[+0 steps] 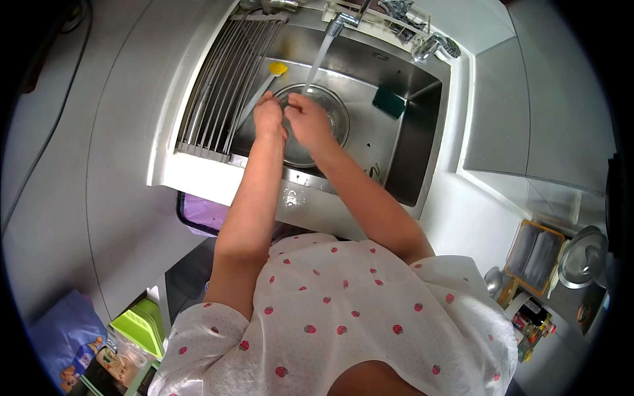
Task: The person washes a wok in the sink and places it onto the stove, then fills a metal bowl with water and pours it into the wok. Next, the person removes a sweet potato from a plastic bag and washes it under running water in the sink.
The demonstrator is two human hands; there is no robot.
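Note:
My left hand (269,117) and my right hand (309,122) are close together above a round metal bowl (340,115) in the sink. Both have curled fingers, and whatever is between them, if anything, is hidden. Water (317,63) runs from the faucet (340,24) and falls just beyond my fingertips. A dish brush (277,68) with a yellow head leans beside my left hand, its pale handle passing behind that hand. My forearms cover part of the bowl's near side.
A roll-up drying rack (228,82) spans the sink's left side. The steel sink (370,72) has a dark green sponge (389,103) at its right. Small scraps (375,173) lie near its front. Right of me stand an orange-rimmed container (535,257) and a glass lid (581,257).

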